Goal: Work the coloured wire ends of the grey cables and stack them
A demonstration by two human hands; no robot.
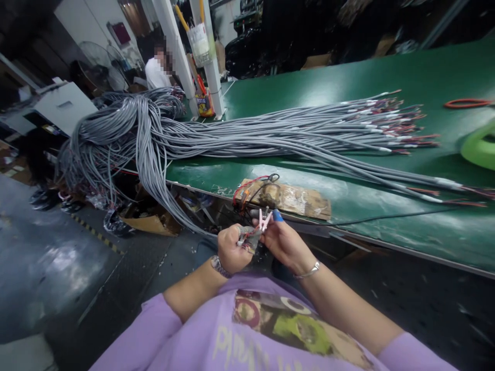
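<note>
Cardboard (297, 202) between grey cables (232, 131) and left hand (232, 251), tight around wires (246, 238), with pink clip (264, 222) in pinch of right hand (286, 245).

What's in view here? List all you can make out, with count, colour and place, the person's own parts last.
Cables: too many to count, grey, along the bench and draping off its left
Bench: one, green, across the middle
Clip: one, pink, between the hands
Slab: one, brown, bench's near edge
Loop: one, orange-red, far right
Rounded object: one, green, right edge
Posts: two, white, behind the cables
Packet: one, mostly yellow, by the posts
Fan: one, greyish, upper left
Co-worker: one, white top, upper left
Background clutter: uncountable, mostly dark
Left hand: one, bare, gripping a cable end
Right hand: one, blue-tipped digit, at the clip
</note>
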